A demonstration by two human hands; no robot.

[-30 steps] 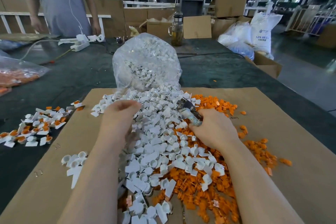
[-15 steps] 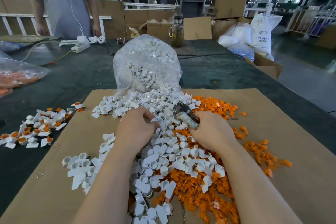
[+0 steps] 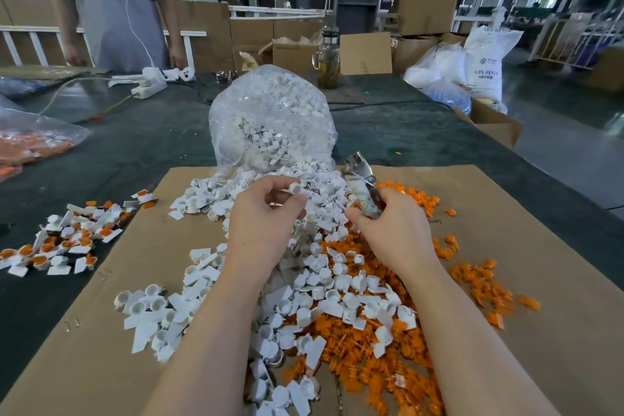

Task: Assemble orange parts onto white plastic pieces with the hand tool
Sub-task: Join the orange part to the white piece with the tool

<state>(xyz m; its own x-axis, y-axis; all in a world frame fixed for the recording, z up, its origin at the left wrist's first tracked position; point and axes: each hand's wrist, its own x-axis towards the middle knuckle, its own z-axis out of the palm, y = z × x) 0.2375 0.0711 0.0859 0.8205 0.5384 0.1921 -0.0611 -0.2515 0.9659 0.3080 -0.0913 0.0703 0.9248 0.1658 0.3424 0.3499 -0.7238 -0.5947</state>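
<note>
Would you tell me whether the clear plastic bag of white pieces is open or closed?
Open: the clear bag lies tipped toward the cardboard sheet, and white pieces spill from its mouth onto it.

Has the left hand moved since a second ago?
Yes. The left hand has lifted off the white pile and shifted right toward the hand tool, now pinching a white piece.

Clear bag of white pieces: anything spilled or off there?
Yes. The clear bag lies on its side with its mouth open toward the cardboard sheet, and white pieces have poured out into a loose heap overlapping the orange parts. One orange part sits alone on the dark table past the cardboard.
</note>
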